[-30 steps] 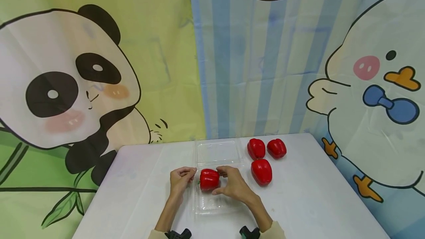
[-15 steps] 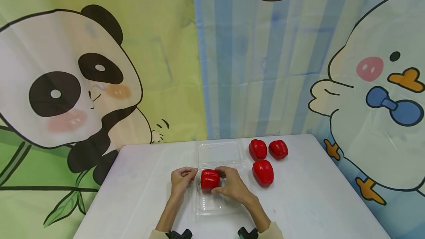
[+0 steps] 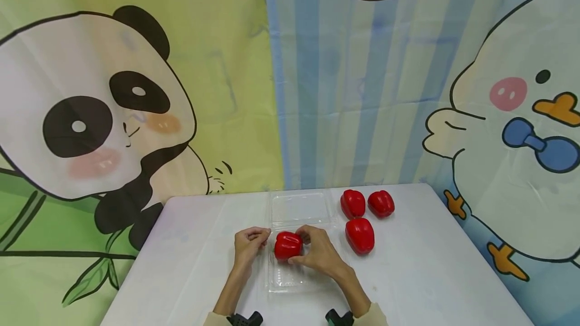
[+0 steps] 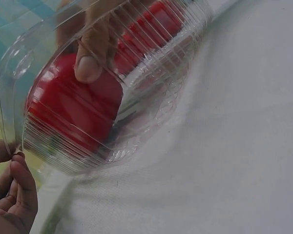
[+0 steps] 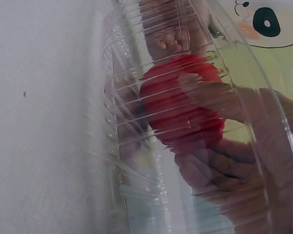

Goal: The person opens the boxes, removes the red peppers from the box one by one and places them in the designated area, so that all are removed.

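Observation:
A glossy red bell pepper [image 3: 287,246] is inside a clear plastic clamshell box [image 3: 290,282], whose lid [image 3: 299,209] lies folded back on the far side. From the right, my right hand [image 3: 320,254] grips the pepper between thumb and fingers. The ribbed wall in the right wrist view stands in front of the pepper [image 5: 173,100] and the hand. At the box's left rim, my left hand [image 3: 246,246] pinches the plastic edge between thumb and forefinger. The left wrist view shows this pinch and the pepper's [image 4: 83,105] green stem end behind the wall.
Three more red bell peppers stand right of the box: one at the back [image 3: 353,204], one farther right [image 3: 381,204] and one nearer [image 3: 360,236]. All rest on the white table [image 3: 421,265]. A cartoon-printed curtain [image 3: 326,89] hangs behind it.
The head view has shifted slightly, so everything sits a little farther right. Both hands keep their holds, and the pepper stays inside the box.

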The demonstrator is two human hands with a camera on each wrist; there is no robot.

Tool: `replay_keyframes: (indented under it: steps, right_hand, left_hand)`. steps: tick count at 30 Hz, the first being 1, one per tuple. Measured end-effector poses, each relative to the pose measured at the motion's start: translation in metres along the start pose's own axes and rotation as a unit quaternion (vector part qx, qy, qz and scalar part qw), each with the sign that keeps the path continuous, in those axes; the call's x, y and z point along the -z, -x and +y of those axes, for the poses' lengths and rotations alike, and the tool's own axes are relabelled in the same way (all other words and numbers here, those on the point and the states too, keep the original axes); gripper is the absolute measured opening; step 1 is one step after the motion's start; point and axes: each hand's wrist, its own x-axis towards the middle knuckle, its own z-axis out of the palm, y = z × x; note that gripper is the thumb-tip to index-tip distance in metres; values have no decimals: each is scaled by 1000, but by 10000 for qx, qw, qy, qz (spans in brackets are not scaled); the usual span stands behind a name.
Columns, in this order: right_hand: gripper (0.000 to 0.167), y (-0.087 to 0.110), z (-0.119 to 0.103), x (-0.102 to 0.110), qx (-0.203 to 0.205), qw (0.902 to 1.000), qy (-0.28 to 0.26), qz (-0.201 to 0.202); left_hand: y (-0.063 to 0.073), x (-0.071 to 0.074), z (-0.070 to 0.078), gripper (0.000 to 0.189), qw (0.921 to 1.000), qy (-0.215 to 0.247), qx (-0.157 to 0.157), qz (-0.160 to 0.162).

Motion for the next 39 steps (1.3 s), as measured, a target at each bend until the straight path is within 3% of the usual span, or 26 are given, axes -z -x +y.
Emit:
replay_keyframes:
  steps: [8,23,39]
  right_hand:
    - [62,3,0,8,10,9999,-12,154]
    - [68,7,-2,28,184,9948,-22,1006]
    - [70,16,4,43,222,9791,-98,2020]
  left_hand:
    - [-1,1,1,22,10000,28,-17,-14]
    - [-1,-1,2,17,10000,19,-47,-13]
    - [-2,1,3,21,9997,156,-128,-149]
